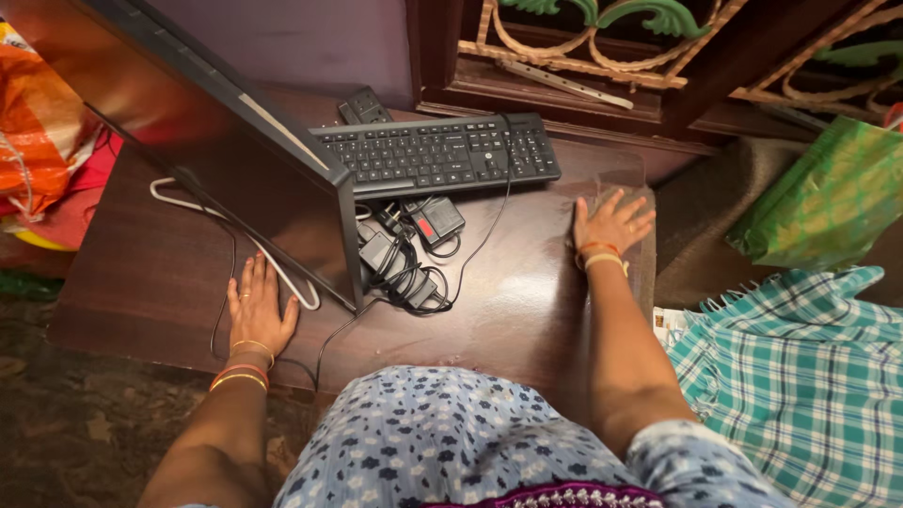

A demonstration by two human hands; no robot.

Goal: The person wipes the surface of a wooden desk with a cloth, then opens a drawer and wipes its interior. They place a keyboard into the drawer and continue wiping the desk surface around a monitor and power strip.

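My left hand (256, 310) lies flat, palm down, on the dark wooden table (527, 301), just beside the lower edge of a black monitor (235, 179) that leans tilted across the table. My right hand (609, 224) rests flat with fingers spread on the table's right side, over a clear plastic piece (616, 183). Neither hand holds anything. A black keyboard (437, 152) lies at the back. A tangle of black cables and adapters (404, 254) sits between monitor and keyboard. A white cable (188, 198) loops under the monitor.
An orange bag (38, 122) sits at far left. A green bag (828, 198) and a teal checked cloth (800, 376) lie at right. Behind the table are a carved wooden frame (583, 66) and a black power strip (365, 105).
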